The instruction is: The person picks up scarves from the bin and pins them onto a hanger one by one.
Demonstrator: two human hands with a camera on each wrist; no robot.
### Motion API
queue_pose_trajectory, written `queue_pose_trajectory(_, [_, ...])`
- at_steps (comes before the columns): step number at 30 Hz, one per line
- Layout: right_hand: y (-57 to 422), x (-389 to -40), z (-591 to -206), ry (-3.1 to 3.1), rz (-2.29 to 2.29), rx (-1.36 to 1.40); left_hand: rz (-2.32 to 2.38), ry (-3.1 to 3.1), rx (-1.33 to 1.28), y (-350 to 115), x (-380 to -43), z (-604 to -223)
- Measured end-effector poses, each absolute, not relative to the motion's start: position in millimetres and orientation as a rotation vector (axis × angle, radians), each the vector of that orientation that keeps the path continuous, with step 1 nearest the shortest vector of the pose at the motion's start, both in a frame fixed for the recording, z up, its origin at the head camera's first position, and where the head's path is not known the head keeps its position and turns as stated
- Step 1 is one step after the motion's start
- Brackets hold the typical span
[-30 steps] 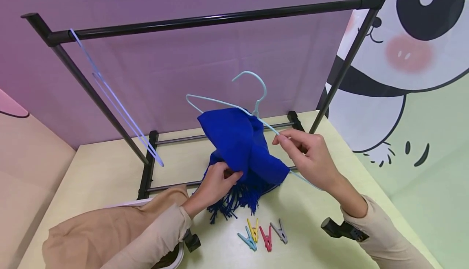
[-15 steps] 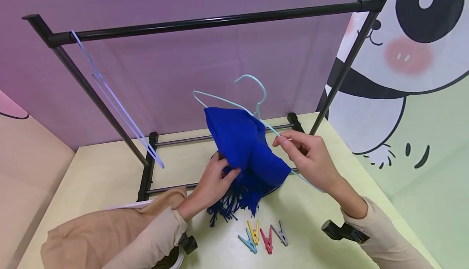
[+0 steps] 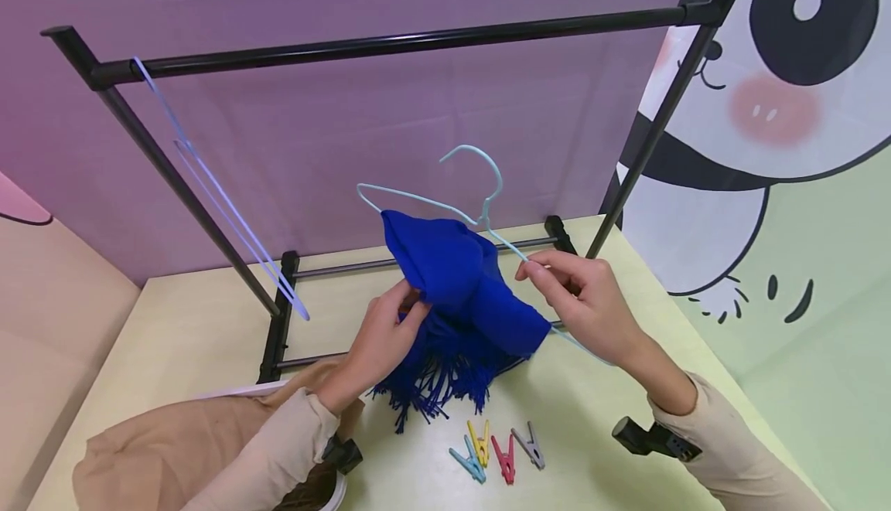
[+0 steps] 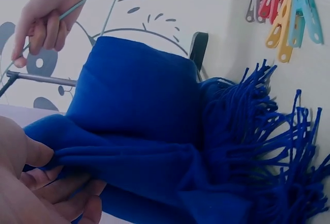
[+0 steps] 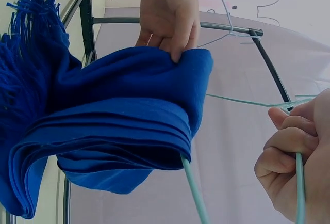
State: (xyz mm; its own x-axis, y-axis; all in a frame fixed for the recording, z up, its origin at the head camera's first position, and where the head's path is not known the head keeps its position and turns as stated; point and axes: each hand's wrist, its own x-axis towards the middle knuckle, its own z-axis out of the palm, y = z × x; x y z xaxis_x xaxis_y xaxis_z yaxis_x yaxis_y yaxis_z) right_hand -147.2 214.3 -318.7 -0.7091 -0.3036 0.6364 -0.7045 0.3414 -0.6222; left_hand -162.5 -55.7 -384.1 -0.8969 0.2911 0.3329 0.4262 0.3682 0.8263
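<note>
A blue fringed scarf [image 3: 452, 271] drapes in folds over a pale green hanger [image 3: 490, 186], whose hook points up. My left hand [image 3: 386, 333] pinches the scarf's left edge between thumb and fingers; the left wrist view shows the thumb on top of the scarf fold [image 4: 124, 157] and fingertips below. My right hand [image 3: 585, 294] grips the hanger's right arm, fingers curled round it. In the right wrist view, the hanger's lower bar [image 5: 193, 188] comes out from inside the layered scarf [image 5: 118, 121]. The fringe [image 3: 438, 379] hangs close over the table.
Behind stands a black rack [image 3: 418, 39], with a lilac hanger [image 3: 216, 178] hooked at its left end. Several clothespins [image 3: 480, 441] lie on the table [image 3: 592, 434] in front. Beige cloth [image 3: 160, 441] covers a white basket [image 3: 339, 493] at the lower left.
My left hand has shifted left and slightly up along the scarf, drawing its left edge outward. The hanger tilted a little, while my right hand keeps its grip almost in place.
</note>
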Motion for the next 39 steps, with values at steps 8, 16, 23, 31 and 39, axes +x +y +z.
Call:
queue_pose_trajectory(8, [214.6, -148.9, -318.4, -2.204, 1.293, 0.9, -1.599, -2.463, -0.644, -64.2, -162.5, -370.3])
queue_pose_trajectory(16, [214.2, -146.7, -319.4, -2.21, 1.294, 0.895, -1.539, -2.442, -0.621, -71.2, -166.8, -352.6])
queue_pose_trajectory(23, [214.1, -145.6, -319.1, -2.215, 1.273, 0.94, -1.549, -2.377, -0.628, -73.5, -172.9, -340.5])
queue_pose_trajectory(31, [214.7, -145.5, -318.9, -2.197, 1.261, 0.975, -1.528, -2.319, -0.63, -76.8, -185.3, -331.1])
queue_pose_trajectory(39, [214.6, -144.8, -317.2, -2.151, 1.264, 1.01, -1.494, -2.25, -0.604, -80.6, -198.2, -323.6])
